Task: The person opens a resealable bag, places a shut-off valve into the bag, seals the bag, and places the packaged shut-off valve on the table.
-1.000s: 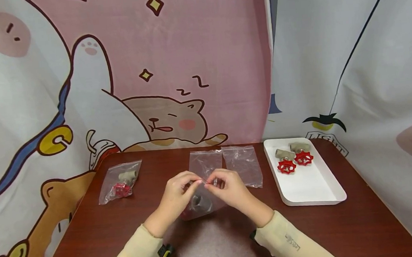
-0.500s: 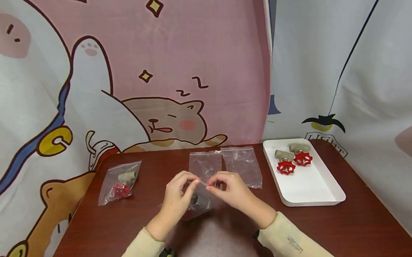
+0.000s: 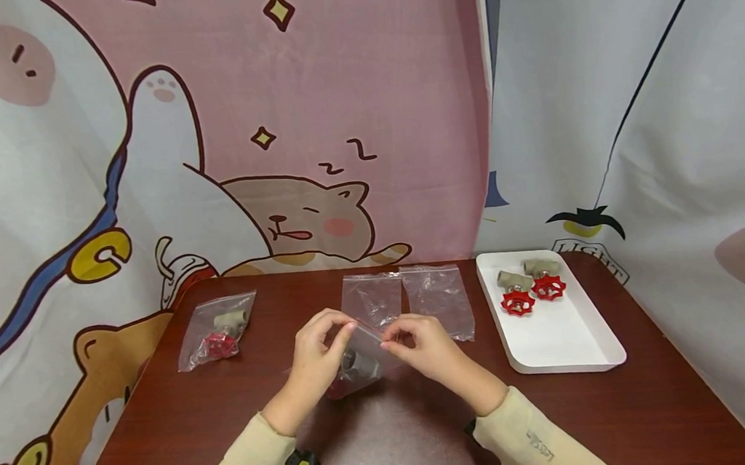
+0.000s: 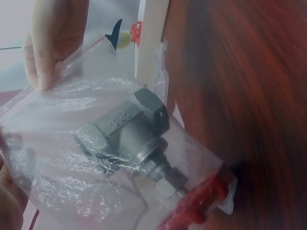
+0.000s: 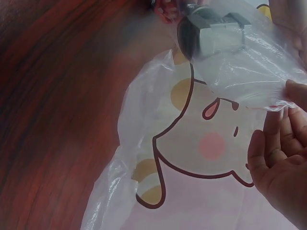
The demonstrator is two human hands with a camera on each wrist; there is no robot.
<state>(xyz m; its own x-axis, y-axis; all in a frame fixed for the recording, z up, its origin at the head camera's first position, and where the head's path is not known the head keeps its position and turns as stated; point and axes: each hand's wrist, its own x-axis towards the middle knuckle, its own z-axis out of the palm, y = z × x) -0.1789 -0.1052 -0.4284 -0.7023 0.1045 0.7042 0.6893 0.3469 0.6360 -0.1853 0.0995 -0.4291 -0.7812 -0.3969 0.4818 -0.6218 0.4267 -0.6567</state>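
Observation:
Both hands hold up a clear zip bag [image 4: 62,120] by its top edge. A grey metal valve [image 4: 129,124] with a red handwheel [image 4: 196,203] lies inside, wheel toward a lower corner in the left wrist view. In the head view the left hand [image 3: 316,354] pinches the bag's left end between thumb and index finger. The right hand [image 3: 429,348] pinches the same edge farther right, a short stretch of it showing between the hands. The bagged valve [image 3: 357,365] hangs beside the left fingers, partly hidden by them.
Two flat clear bags [image 3: 372,298] [image 3: 440,304] lie behind the hands. At the left lies another bag [image 3: 193,341] holding a valve [image 3: 230,320]. A white tray [image 3: 564,330] at the right holds two valves with red wheels [image 3: 518,303]. A printed curtain [image 3: 367,79] hangs behind the table.
The right hand has slid a little rightward along the bag's edge, and the left hand has shifted slightly left. More of the edge shows between them.

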